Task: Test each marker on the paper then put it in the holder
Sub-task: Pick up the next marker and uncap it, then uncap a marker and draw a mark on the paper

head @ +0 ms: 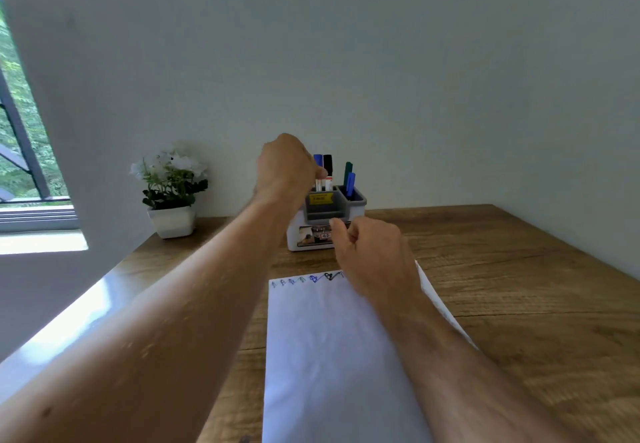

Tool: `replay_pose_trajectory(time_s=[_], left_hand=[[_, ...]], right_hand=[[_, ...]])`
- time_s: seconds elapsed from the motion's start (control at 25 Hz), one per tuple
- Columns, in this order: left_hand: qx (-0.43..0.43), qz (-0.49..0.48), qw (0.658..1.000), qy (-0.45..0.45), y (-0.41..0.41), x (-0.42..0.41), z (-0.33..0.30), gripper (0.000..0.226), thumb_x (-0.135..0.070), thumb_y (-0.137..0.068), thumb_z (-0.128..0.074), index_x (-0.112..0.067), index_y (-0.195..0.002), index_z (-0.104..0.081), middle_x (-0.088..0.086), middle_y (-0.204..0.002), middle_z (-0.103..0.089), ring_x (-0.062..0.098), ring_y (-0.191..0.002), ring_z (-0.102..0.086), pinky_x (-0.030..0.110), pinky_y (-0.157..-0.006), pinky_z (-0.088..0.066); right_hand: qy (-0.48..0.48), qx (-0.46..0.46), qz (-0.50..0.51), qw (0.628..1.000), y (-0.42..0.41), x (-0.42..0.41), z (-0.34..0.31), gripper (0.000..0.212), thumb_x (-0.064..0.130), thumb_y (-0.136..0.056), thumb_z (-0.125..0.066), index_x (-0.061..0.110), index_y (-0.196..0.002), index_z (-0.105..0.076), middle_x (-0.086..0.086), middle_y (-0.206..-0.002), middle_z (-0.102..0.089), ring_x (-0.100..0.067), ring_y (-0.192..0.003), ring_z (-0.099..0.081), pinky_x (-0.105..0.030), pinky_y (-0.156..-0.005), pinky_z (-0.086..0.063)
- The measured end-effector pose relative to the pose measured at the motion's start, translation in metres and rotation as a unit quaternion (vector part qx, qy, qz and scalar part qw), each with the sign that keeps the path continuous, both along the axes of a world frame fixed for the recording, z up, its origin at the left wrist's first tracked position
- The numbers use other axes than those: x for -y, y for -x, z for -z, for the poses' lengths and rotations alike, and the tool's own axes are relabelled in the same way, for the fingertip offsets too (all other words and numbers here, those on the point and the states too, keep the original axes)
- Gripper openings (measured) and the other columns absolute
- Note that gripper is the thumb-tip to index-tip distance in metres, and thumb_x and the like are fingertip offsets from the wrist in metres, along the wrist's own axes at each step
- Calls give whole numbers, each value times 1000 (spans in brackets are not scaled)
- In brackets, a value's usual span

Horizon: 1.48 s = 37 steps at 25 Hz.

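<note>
left hand (285, 165) raised over the grey-and-white plastic desk holder (325, 221), which sits near the far edge of the brown wood-grain table (502, 269), about mid-width. fingers curled down around the white barrel of a blue-capped marker (318, 170); fingertips hidden behind the knuckles, so the exact pinch cannot be told. marker stands upright, long axis vertical, lower end already inside the holder's rear left compartment, touching or just beside a black-capped marker (327, 168). green-capped marker (348, 170) and blue-capped pen-like marker (350, 184) lean in the right compartment.

right hand (372, 252) low, just in front of the holder, fingers loosely curled, holding nothing visible; it rests at the far edge of the white sheet of paper (329, 356), where a row of small ink scribbles (313, 278) runs along the top.

judgement: left hand is the nearer, directly above; the move turns on a straight vertical release. white potted flowers (171, 197) at far left corner.
</note>
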<state>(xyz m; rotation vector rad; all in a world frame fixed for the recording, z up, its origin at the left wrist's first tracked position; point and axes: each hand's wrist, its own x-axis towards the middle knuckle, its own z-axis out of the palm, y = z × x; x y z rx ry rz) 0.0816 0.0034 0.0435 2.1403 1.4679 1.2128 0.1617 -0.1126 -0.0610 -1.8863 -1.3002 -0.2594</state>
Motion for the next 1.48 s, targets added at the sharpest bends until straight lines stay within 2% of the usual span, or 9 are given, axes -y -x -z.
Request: replay_pose_trajectory(time_s=[0.12,0.24,0.44,0.72,0.88,1.0,1.16,1.36,1.48], left_hand=[[-69,-35,996,47,33,6,1,36,-37,-66,-89,-11,-79,-69,3,-74,-74,15,-68,-72,29,-61,-59],[-187,-60,975,108,64,16,9,41,-43,-71,-84,-13,-60,-59,-7,-42,-61,2,-34,-56,13,-34,-41],[-252,-91,958,99,88,25,32,44,-34,-62,-92,-9,-71,-57,6,-68,-66,23,-71,-68,32,-62,-55],[-279,-98,951,92,79,19,69,27,-24,-77,-81,-13,-91,-61,5,-66,-46,23,-67,-51,36,-57,-44],[-274,-93,952,97,79,17,71,40,-25,-73,-85,-16,-70,-46,3,-64,-46,19,-54,-43,31,-46,-36],[-236,-90,962,103,79,19,73,38,-23,-79,-79,-16,-68,-43,3,-65,-48,17,-54,-45,28,-42,-32],[-113,-48,987,102,83,23,63,13,-23,-83,-74,-14,-91,-70,4,-79,-65,18,-66,-60,26,-47,-41],[85,76,989,98,81,42,52,43,-22,-79,-78,-30,-119,-66,-4,-95,-72,6,-69,-67,20,-53,-50],[184,178,957,134,75,52,55,57,-15,-83,-76,-32,-133,-57,5,-96,-74,15,-77,-74,34,-70,-62]], right_hand=[[0,-8,-10,1000,0,4,0,44,49,-100,-43,25,-64,-47,5,-57,-50,-5,-52,-48,-21,-48,-30],[-17,-17,-23,999,0,9,-2,45,48,-99,-46,22,-63,-52,4,-57,-54,-8,-51,-52,-23,-47,-32],[-20,-8,-28,999,1,14,-5,46,48,-99,-47,21,-62,-54,3,-57,-55,-9,-50,-51,-22,-45,-29],[-23,1,-37,999,-1,7,-3,47,48,-98,-48,22,-60,-53,5,-54,-55,-9,-47,-52,-20,-44,-29],[-22,3,-40,999,0,6,-2,47,48,-99,-48,24,-59,-52,6,-52,-51,-7,-44,-48,-18,-43,-27],[-22,3,-45,999,1,6,-2,47,47,-99,-48,23,-59,-51,6,-51,-50,-6,-43,-45,-18,-43,-26],[-24,6,-49,998,1,9,-4,47,46,-99,-49,24,-57,-49,6,-51,-50,-6,-44,-45,-19,-44,-26],[-16,37,-103,994,4,10,-4,28,43,-97,-53,25,-79,-62,12,-67,-59,-2,-59,-55,-17,-49,-33],[-19,42,-146,988,7,13,-3,24,46,-98,-50,28,-87,-63,19,-71,-58,2,-62,-55,-8,-47,-33]])
